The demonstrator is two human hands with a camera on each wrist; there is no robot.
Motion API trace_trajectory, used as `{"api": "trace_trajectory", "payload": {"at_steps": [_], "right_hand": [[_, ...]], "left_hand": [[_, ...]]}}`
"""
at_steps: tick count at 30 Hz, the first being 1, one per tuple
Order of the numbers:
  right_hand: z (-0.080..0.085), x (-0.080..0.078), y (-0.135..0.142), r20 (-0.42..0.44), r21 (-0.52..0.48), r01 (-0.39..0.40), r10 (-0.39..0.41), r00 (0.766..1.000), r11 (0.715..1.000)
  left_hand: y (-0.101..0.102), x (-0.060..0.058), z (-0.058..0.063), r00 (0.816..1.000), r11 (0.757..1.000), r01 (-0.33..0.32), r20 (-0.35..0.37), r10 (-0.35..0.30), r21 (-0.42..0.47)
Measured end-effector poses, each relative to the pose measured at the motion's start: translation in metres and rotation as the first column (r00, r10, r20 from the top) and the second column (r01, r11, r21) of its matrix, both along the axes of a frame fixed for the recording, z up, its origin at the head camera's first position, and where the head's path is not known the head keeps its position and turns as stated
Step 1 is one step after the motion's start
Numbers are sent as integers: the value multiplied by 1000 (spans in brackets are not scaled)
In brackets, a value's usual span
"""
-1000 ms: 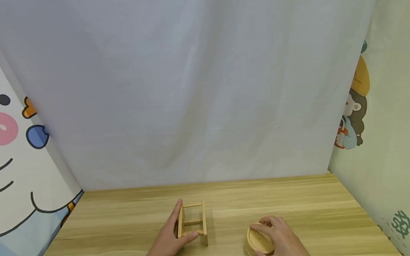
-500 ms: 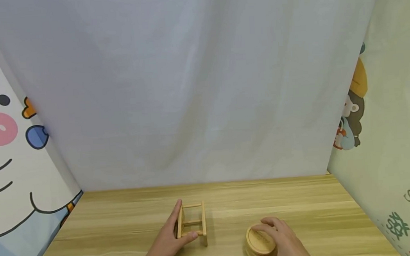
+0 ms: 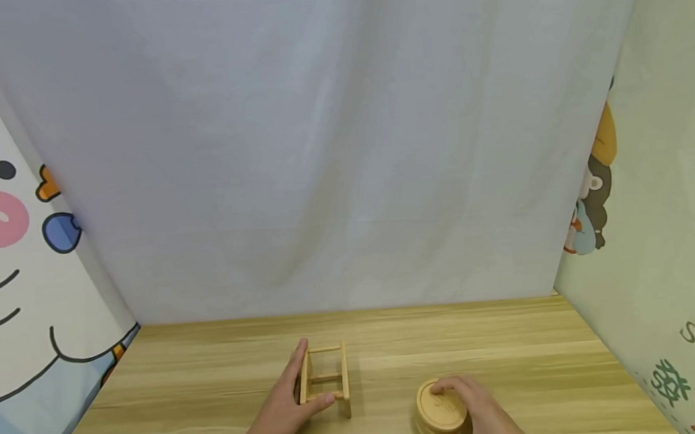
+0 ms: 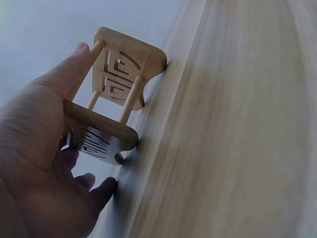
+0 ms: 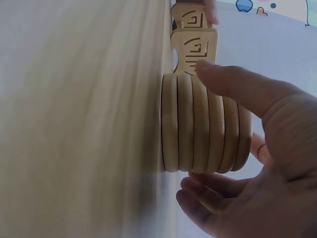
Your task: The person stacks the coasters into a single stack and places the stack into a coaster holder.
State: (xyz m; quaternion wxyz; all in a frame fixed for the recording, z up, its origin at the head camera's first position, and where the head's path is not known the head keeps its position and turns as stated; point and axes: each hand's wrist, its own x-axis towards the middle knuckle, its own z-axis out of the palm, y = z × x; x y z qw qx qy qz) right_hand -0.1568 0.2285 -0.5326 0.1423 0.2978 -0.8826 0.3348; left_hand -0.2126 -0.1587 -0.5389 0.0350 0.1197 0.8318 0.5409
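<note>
A small coaster rack (image 3: 324, 378), two slotted wooden side panels joined by round dowels, stands on the table left of centre. My left hand (image 3: 284, 403) holds it from the left, thumb over the near dowel. In the left wrist view, other fingers (image 4: 101, 193) lie beyond the near panel. To the right sits a stack of round wooden coasters (image 3: 441, 407), the top one bearing a faint engraving. My right hand (image 3: 485, 414) grips the stack, index finger on its top. The right wrist view shows the thumb at one side and curled fingers (image 5: 203, 198) at the other.
The light wood-grain table (image 3: 225, 357) meets a hanging grey-white cloth (image 3: 345, 177) at the back. Printed cartoon cloths stand at the left (image 3: 12, 297) and right (image 3: 658, 224).
My right hand's fingers have shifted slightly on the coaster stack, uncovering more of the top coaster. My left hand and the rack look unmoved; the head view has turned slightly to the right.
</note>
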Motion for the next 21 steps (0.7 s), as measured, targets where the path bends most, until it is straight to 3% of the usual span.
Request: {"api": "trace_trajectory", "payload": {"at_steps": [2,8,13,21], "right_hand": [[-4,-2,0,-15,-12,-30,30,999,999],[-9,-4,0,73,-65,-76,81,994,995],[-10,-5,0,83,-73,-102,108,991,992],[-12,-4,0,109,-77,-74,82,991,994]], "left_hand": [[0,0,0,1000,1000,0,-2,0,-5],[-1,0,0,1000,1000,-3,-12,3,-15],[-1,1,0,1000,1000,-4,-20,3,-20],[-1,1,1,1000,1000,4,-27,-5,-16]]}}
